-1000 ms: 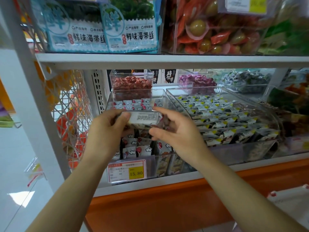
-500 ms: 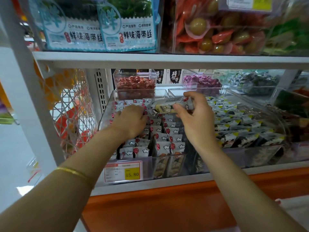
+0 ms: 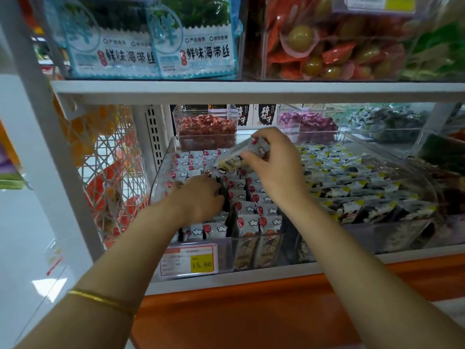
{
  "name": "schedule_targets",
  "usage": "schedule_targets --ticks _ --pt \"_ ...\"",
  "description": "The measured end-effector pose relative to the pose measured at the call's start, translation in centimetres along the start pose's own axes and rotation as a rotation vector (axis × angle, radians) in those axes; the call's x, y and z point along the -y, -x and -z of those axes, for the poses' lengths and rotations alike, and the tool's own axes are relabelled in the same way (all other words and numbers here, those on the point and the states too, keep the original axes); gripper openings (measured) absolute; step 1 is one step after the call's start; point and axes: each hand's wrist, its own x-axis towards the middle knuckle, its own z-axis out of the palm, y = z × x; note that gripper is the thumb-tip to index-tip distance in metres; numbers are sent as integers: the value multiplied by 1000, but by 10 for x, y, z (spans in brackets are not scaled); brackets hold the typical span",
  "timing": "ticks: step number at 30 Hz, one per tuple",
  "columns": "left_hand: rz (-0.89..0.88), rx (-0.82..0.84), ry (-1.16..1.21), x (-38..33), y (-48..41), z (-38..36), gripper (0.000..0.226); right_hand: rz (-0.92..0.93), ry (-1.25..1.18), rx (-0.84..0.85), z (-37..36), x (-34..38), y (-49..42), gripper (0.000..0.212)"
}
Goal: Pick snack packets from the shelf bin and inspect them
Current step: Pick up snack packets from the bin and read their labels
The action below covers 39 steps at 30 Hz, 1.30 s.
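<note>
Snack packet [image 3: 240,157] is pinched in the right grip [image 3: 276,170], above the clear bin [image 3: 161,172] on the white shelf [image 3: 352,260]. Matching packets [image 3: 251,222] fill it below, where the left grip [image 3: 198,197] rests among them, its hold unclear.

Thin gold bangle [image 3: 100,299] on bare L forearm [image 3: 120,260].
</note>
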Motion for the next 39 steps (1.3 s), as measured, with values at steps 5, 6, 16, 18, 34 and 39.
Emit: schedule_targets --ticks 5,6,16,18,34,39 --pt "-44 -83 13 2 8 -8 32 47 247 261 -31 1 -39 18" --pt "-49 -86 24 3 9 -9 35 43 264 332 -38 1 -42 17" --pt "-59 -105 -8 13 23 -7 52 32 524 764 -65 -11 -46 27" --pt "-46 -81 -3 11 27 -9 57 -5 501 745 -63 -12 -50 34" --pt "-20 -48 75 10 32 -5 51 53 598 479 -91 -17 -71 11" --pt "-9 -158 179 10 32 -3 37 -60 203 170 -65 -5 -63 13"
